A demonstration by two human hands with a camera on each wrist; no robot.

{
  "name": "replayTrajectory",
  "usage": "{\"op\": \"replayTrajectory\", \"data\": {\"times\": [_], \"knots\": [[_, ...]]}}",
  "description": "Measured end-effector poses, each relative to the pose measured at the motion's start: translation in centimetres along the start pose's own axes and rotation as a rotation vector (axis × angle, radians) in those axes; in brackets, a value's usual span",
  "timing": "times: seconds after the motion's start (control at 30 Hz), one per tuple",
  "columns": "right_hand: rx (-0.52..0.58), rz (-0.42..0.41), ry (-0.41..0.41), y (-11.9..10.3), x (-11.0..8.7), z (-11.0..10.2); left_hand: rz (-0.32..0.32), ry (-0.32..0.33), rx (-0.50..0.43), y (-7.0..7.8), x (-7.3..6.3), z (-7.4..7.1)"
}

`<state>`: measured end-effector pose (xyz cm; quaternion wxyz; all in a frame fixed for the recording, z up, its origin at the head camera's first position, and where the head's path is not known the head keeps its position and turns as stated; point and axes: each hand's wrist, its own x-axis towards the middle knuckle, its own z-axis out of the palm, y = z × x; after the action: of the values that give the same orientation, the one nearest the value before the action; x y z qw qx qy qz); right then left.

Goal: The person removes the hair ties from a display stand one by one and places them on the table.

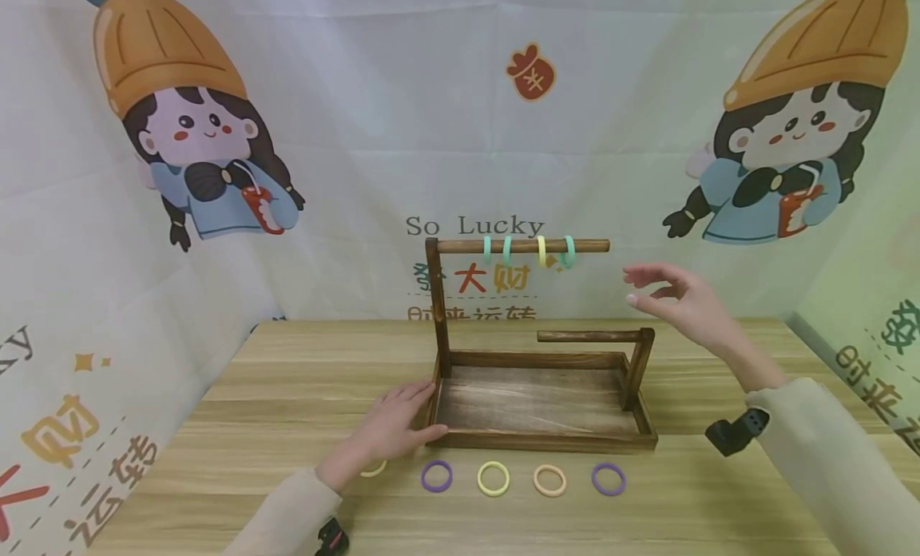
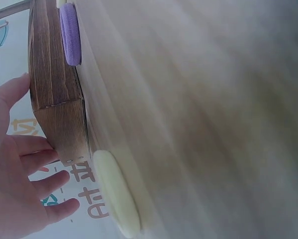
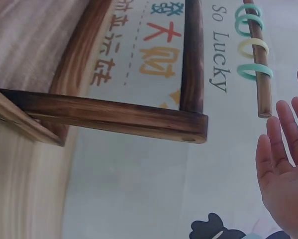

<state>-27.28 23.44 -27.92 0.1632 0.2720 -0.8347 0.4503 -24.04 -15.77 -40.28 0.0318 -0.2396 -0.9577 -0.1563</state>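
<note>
My left hand [image 1: 391, 424] rests at the left end of a brown wooden rack [image 1: 546, 442], fingers spread and thumb at its front wall. On the rack's upper bar [image 1: 460, 246] hang three teal hair ties [image 1: 507, 252] and a yellow hair tie [image 1: 542, 252]. My right hand [image 1: 683, 304] is in the air just past that bar's free end, touching nothing and holding nothing. In the right wrist view the fingers [image 3: 274, 142] look nearly straight. The lower bar [image 1: 589, 336] on the right carries no hair tie.
Along the table in front of the rack lie a purple hair tie [image 1: 436, 490], a yellow one [image 1: 493, 494], a peach one [image 1: 549, 495] and another purple one [image 1: 608, 494]. A pale yellow hair tie [image 1: 375, 472] is partly hidden by my left wrist. Behind hangs a printed cloth [image 1: 359, 140].
</note>
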Motion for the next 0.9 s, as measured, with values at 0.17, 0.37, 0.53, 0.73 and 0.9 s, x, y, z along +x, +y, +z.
{"op": "replayTrajectory", "data": {"times": [0.17, 0.37, 0.53, 0.73, 0.9], "knots": [[-0.047, 0.033, 0.007, -0.3, 1.6, -0.3, 0.002, -0.009, 0.007, 0.0, -0.1, -0.1], [-0.057, 0.051, -0.001, -0.9, 3.1, -0.4, 0.005, -0.010, 0.007, 0.1, -0.1, -0.1], [-0.041, 0.072, -0.016, -0.9, 4.3, -0.4, 0.000, -0.016, 0.005, 0.2, -0.1, -0.2], [-0.062, 0.066, -0.071, -0.8, 5.4, -0.4, -0.003, -0.024, 0.000, 0.2, 0.0, -0.2], [-0.079, 0.085, -0.123, -0.9, 6.3, -0.4, -0.008, -0.027, 0.000, 0.2, 0.0, -0.2]]}}
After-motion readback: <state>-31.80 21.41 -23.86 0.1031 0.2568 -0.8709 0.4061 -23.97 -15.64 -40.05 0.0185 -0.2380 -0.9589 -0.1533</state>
